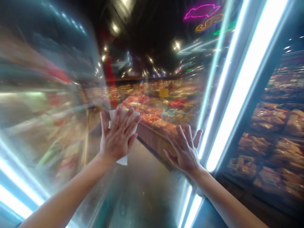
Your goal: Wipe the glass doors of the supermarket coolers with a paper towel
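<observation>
My left hand (118, 134) lies flat with fingers spread, pressing a white cloth (123, 160) against a glass door (152, 190) in front of me. The cloth shows above the fingertips and below the palm. My right hand (185, 148) is flat on the same glass a little to the right, fingers spread, holding nothing, close to the lit door frame (239, 79).
Bright light strips run along the door frame at right and at the lower left. Shelves of packaged goods (268, 142) fill the case at right. Through the glass, blurred store displays (163, 107) and neon signs (201, 11) show.
</observation>
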`<state>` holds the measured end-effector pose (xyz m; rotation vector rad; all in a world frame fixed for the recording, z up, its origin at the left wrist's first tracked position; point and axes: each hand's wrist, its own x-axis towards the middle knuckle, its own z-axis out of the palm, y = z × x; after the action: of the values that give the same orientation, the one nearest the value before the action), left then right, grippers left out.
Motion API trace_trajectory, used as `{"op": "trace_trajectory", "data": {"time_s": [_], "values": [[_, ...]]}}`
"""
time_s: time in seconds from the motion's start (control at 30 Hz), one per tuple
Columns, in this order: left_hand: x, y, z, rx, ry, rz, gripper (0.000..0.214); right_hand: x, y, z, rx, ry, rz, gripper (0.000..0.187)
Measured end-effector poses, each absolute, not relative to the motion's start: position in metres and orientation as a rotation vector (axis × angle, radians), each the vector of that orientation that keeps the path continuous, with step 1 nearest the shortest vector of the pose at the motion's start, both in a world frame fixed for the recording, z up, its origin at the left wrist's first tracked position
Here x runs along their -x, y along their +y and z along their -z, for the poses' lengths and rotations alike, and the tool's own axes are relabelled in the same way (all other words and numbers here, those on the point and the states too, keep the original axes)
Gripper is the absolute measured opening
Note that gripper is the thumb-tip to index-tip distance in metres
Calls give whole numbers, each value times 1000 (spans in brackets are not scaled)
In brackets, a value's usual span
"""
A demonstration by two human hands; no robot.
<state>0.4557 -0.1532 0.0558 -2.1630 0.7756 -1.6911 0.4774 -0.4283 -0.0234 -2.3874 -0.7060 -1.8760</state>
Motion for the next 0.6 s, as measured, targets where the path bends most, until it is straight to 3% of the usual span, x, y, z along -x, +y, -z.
{"op": "trace_trajectory", "data": {"time_s": [0.2, 0.4, 0.6], "values": [[-458, -164, -32, 1992, 1015, 1493, 62, -478, -429, 23, 2354, -723, 1902, 71], [-455, -143, -53, 2200, 762, 1696, 76, -481, -428, 27, 2385, -698, 1799, 68], [-455, -140, -24, 2120, 905, 1677, 77, -486, -428, 32, 2399, -667, 1679, 66]]}}
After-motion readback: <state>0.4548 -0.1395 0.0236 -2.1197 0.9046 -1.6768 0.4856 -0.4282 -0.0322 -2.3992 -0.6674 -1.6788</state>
